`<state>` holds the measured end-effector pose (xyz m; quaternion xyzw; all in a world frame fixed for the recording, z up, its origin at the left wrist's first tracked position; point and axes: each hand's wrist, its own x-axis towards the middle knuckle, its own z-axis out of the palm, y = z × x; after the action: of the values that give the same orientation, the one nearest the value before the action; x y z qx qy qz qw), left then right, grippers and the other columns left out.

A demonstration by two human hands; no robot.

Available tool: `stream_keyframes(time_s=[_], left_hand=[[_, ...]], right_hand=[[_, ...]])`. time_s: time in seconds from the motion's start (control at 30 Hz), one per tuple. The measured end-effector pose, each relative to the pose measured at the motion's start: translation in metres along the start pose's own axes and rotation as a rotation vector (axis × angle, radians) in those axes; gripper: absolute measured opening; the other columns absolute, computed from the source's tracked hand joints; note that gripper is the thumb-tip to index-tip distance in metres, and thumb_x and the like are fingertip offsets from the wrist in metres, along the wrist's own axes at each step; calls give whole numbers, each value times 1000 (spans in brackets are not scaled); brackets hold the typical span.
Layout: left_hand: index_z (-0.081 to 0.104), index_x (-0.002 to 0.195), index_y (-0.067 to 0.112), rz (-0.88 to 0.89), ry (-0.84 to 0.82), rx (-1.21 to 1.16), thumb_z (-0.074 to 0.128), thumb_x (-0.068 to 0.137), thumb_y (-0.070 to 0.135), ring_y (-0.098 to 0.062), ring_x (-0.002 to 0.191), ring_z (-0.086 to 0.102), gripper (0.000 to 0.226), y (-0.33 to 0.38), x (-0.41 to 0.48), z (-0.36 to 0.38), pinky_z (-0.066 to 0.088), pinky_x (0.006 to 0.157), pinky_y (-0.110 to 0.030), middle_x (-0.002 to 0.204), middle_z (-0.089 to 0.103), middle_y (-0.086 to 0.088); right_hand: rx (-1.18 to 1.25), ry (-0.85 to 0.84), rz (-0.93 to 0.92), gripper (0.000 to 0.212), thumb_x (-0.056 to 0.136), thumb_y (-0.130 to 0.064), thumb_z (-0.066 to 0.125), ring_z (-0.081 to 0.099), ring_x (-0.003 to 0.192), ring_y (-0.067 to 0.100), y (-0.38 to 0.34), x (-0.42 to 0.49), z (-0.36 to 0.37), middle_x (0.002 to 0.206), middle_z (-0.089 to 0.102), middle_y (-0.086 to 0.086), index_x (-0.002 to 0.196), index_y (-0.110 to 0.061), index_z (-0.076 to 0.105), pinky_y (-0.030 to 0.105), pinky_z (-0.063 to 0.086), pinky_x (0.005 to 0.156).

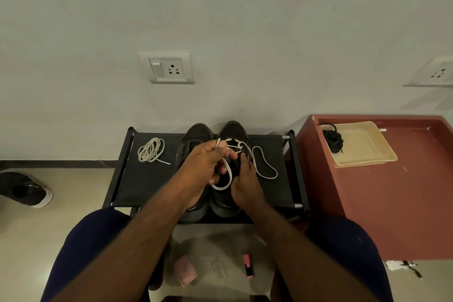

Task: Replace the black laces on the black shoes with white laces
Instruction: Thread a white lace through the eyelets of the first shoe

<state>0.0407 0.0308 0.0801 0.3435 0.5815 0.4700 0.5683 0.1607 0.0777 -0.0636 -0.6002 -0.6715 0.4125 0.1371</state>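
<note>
Two black shoes stand side by side on a low black rack [137,179], toes toward the wall. The left shoe [196,132] is mostly behind my left hand. The right shoe [232,130] has a white lace [266,167] partly threaded, with loops lying to its right and over its tongue. My left hand [203,167] pinches an end of this lace above the shoes. My right hand [245,181] rests on the right shoe, fingers at the eyelets. A second, coiled white lace [150,151] lies on the rack's left part. The black laces [332,138] sit bundled in a beige tray [365,149].
The beige tray lies on a red-brown table [392,191] to the right of the rack. Another dark shoe [24,189] lies on the floor at far left. Near my knees, on the floor, are a pink case [185,270] and a pink marker [248,266]. The wall stands right behind the rack.
</note>
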Motion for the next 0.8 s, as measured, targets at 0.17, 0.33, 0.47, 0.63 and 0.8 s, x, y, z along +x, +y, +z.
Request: stream_keyframes(time_s=[0.17, 0.33, 0.47, 0.63, 0.8], left_hand=[[60, 83, 6, -5, -2, 80, 42, 104, 26, -8, 56, 48, 34, -3, 0, 0, 32, 40, -16, 82, 64, -4], [56, 73, 13, 43, 59, 118, 44, 103, 33, -10, 53, 44, 38, -9, 9, -3, 34, 43, -16, 71, 58, -5], [47, 68, 17, 103, 131, 167, 43, 102, 39, -13, 51, 37, 42, -18, 30, -9, 33, 49, -24, 58, 43, -2], [37, 68, 19, 108, 128, 152, 39, 104, 37, -4, 47, 31, 40, -29, 60, -15, 30, 46, -19, 53, 33, 10], [52, 77, 6, 291, 161, 570, 39, 99, 44, -16, 55, 47, 46, -37, 70, -23, 41, 52, -26, 65, 53, -9]], right_hand=[[69, -53, 23, 70, 93, -18, 43, 30, 144, 31, -2, 1, -9, 163, 18, 10, 158, -20, 18, 49, 32, 116], [211, -68, 28, 35, 91, -37, 38, 60, 100, 21, -3, 20, -41, 109, 65, 6, 109, -25, 65, 38, 48, 86], [263, -17, 246, 29, 102, -31, 39, 68, 80, 24, 10, 51, -69, 96, 68, 11, 111, -15, 62, 30, 51, 59], [-90, -63, 76, 31, 96, -22, 57, 65, 105, 26, 22, 85, -71, 114, 68, 8, 127, -17, 60, 30, 49, 86], [-44, -27, 1, 34, 88, -24, 68, 63, 89, 17, 12, 96, -69, 97, 65, 1, 121, -16, 63, 31, 50, 80]])
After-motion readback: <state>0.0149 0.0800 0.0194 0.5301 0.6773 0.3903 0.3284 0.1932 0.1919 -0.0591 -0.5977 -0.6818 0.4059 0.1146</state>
